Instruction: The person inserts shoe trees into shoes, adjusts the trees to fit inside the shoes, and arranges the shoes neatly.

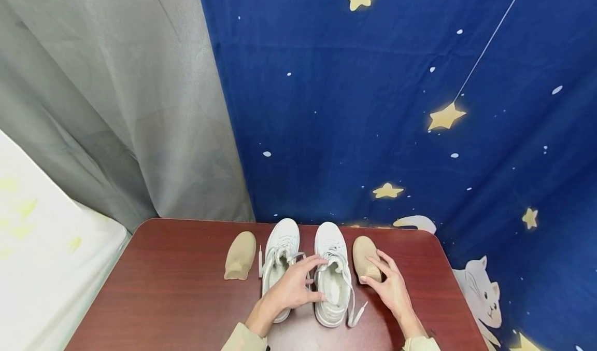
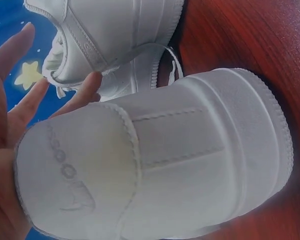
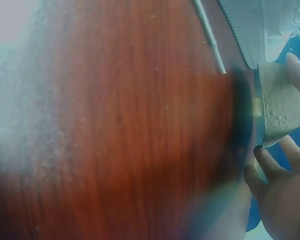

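Observation:
Two white lace-up shoes, the left shoe (image 1: 285,237) and the right shoe (image 1: 330,237), stand side by side with toes pointing away. My left hand (image 1: 295,284) reaches over the left shoe, its spread fingertips at the right shoe's opening and rim. In the left wrist view, a white shoe heel (image 2: 175,155) covers part of the hand. My right hand (image 1: 391,288) has thumb and fingers on either side of a beige shoe insert (image 1: 364,250) and pinches its near end. A second beige shoe insert (image 1: 241,252) lies left of the shoes.
Everything stands on a reddish-brown table (image 1: 172,283). A loose shoelace (image 1: 358,314) trails beside the right shoe. Behind the table hang a grey curtain (image 1: 186,133) and a blue star-patterned curtain (image 1: 326,107). White cloth (image 1: 51,247) lies at the left.

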Demonstrator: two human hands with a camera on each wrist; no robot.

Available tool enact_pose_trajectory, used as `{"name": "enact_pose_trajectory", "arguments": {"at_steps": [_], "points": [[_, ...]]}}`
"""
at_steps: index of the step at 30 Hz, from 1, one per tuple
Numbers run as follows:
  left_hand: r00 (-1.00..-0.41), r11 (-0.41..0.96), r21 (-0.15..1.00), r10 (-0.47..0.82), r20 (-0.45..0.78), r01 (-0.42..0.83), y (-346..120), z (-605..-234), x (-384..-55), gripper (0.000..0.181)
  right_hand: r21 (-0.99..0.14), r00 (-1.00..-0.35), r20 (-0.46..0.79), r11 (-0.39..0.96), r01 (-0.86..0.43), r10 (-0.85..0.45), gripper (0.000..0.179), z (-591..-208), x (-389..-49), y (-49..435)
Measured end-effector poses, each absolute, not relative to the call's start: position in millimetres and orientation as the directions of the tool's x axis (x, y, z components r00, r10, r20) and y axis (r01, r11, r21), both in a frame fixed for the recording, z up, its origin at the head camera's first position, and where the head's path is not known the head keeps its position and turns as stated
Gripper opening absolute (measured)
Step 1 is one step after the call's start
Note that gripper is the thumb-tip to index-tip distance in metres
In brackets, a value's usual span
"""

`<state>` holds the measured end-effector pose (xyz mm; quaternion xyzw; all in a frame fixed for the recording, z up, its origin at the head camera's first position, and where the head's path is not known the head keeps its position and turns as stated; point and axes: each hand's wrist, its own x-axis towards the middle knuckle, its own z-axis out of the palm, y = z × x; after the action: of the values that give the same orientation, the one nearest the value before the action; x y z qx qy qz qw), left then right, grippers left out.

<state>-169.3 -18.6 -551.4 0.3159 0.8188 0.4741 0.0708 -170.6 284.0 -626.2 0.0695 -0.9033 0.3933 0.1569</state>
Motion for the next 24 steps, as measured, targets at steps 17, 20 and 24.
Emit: {"name": "enact_pose_trajectory", "arguments": {"at_steps": [17,20,24], "points": [[-0.799,0.299,0.884,0.588,0.125,0.358,-16,-554,-176,0.07,-0.692,-0.936,0.353,0.674,-0.26,0.002,0.055,-603,-166,287],[-0.807,0.322,0.88,0.581,0.108,0.349,-17,-554,-176,0.07,-0.692,-0.934,0.356,0.668,-0.272,-0.012,0.056,-599,-165,287],[-0.813,0.335,0.877,0.573,0.102,0.346,-17,-554,-177,0.068,-0.702,-0.929,0.369,0.648,-0.294,-0.022,0.055,-596,-163,285]]}}
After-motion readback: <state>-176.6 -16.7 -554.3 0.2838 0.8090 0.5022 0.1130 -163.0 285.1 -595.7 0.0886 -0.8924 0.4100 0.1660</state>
